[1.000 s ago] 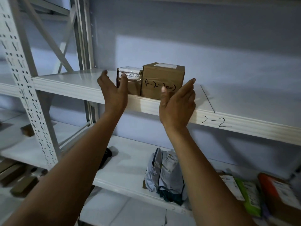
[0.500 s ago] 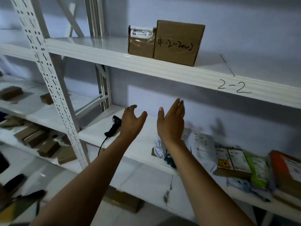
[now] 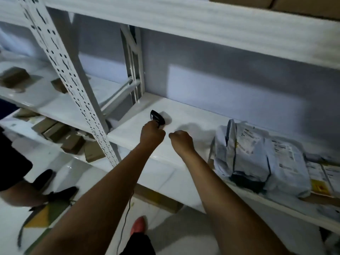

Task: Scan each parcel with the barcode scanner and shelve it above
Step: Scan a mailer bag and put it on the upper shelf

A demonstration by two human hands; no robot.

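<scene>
The scene is dimly lit with a bluish cast. Soft shadows are thrown on the shelf [image 3: 193, 115] and wall [image 3: 239, 85]. Edges are bent and smeared by motion blur.

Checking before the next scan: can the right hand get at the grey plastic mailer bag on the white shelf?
Probably yes: the right hand, holding nothing, hovers over bare white shelf just left of the grey plastic mailer bag, nothing between them.
</scene>
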